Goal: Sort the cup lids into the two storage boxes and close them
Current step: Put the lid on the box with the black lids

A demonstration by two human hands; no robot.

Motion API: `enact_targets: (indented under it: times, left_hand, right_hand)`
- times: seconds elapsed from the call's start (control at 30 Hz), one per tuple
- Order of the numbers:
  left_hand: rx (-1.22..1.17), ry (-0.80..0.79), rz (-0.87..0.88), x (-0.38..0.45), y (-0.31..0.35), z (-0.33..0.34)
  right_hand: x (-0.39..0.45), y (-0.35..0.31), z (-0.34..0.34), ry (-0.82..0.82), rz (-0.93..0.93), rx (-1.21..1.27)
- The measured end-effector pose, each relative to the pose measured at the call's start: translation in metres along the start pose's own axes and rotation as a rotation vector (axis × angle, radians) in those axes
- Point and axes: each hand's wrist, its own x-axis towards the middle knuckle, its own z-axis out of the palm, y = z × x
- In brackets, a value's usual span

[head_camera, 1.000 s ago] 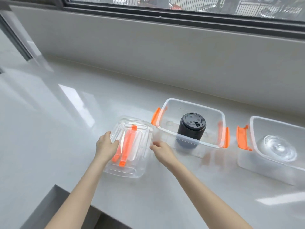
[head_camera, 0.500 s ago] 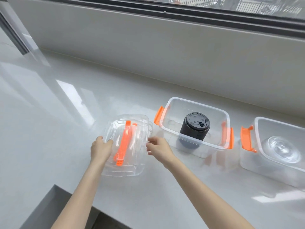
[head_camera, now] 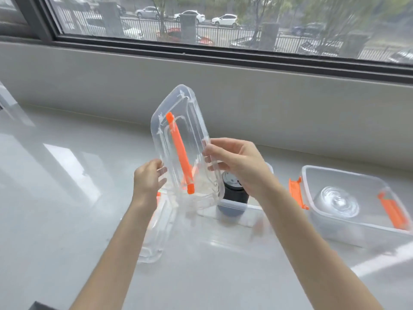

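While the right hand (head_camera: 240, 163) pinches the right long edge of a clear box lid (head_camera: 178, 139) between thumb and fingers, the lid stands tilted in the air above the tabletop (head_camera: 55, 198), its orange handle (head_camera: 180, 153) running down the middle. The left hand (head_camera: 148, 179) is spread open at the lid's lower left edge, fingertips touching or just beside it; its grip is released. A second clear lid (head_camera: 156, 231) lies flat on the tabletop below the left wrist. Behind the raised lid sits an open box (head_camera: 234, 209) holding a stack of black cup lids (head_camera: 233, 190). Another open box (head_camera: 357, 211), with orange latches, holds clear dome lids (head_camera: 335, 201) well to the right. Bare tabletop spreads to the left and toward the viewer.
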Motion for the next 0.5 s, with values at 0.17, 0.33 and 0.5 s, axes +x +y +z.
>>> enact_targets:
  times: [0.17,0.33,0.5]
  left_hand:
    - [-0.256,-0.481,-0.323,0.016,0.021,0.040]
    - [-0.563,-0.585,-0.294,0.041,0.030,0.042]
    - [0.136,-0.373,0.071,0.051,0.001,0.054]
  right_hand:
    - [-0.017,-0.046,-0.043,-0.046,-0.116,-0.284]
    - [-0.025,-0.027,-0.066,-0.095,-0.164,-0.695]
    - [-0.020,0.036,-0.073,-0.033,-0.124,-0.932]
